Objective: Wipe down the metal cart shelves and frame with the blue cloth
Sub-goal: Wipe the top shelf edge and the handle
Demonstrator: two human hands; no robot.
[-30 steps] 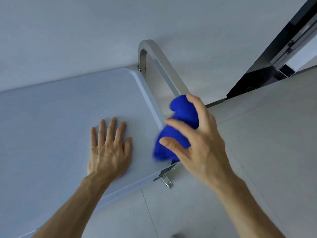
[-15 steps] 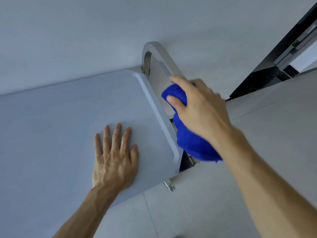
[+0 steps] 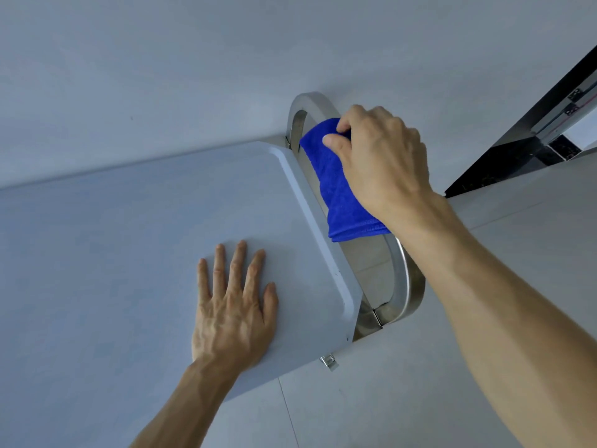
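The cart's flat grey top shelf [image 3: 129, 253] fills the left and middle of the view. A curved metal handle bar [image 3: 403, 279] loops off its right end. My right hand [image 3: 381, 160] grips the blue cloth [image 3: 339, 195] and holds it wrapped over the far part of the handle bar; the cloth hangs down across the bar. My left hand [image 3: 232, 305] lies flat on the top shelf near its right edge, fingers straight and spread. The lower shelves are hidden under the top one.
A pale wall [image 3: 226, 59] stands right behind the cart. Light floor tiles [image 3: 517, 253] spread to the right and below. A dark door frame with metal rails [image 3: 549, 124] rises at the upper right. A small metal bracket [image 3: 328, 362] sticks out under the shelf's near corner.
My right hand has carried the blue cloth from the shelf's near right corner up along the handle bar to its far end. The left hand stays flat on the shelf.
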